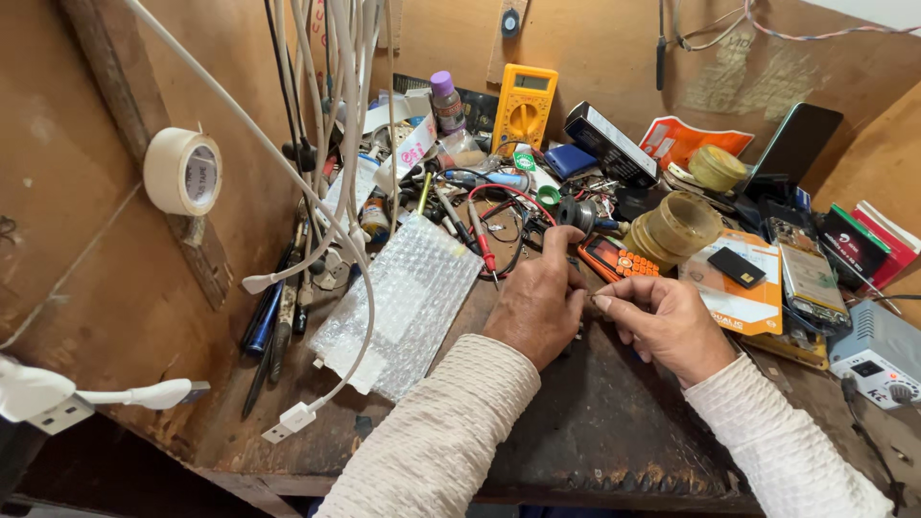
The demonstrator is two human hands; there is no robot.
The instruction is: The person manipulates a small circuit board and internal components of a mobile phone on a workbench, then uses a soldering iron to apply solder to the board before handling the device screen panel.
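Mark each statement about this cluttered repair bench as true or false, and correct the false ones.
1. The left hand and right hand are close together near the middle of the bench. True.
2. A roll of white tape hangs on the wall at the left. True.
3. The multimeter at the back is blue. False: it is yellow.
4. A sheet of bubble wrap lies on the bench beside the left hand. True.
5. The orange phone lies far from both hands, at the bench's left edge. False: it lies just beyond the hands, near the fingertips.
6. The sleeves are dark. False: they are whitish.
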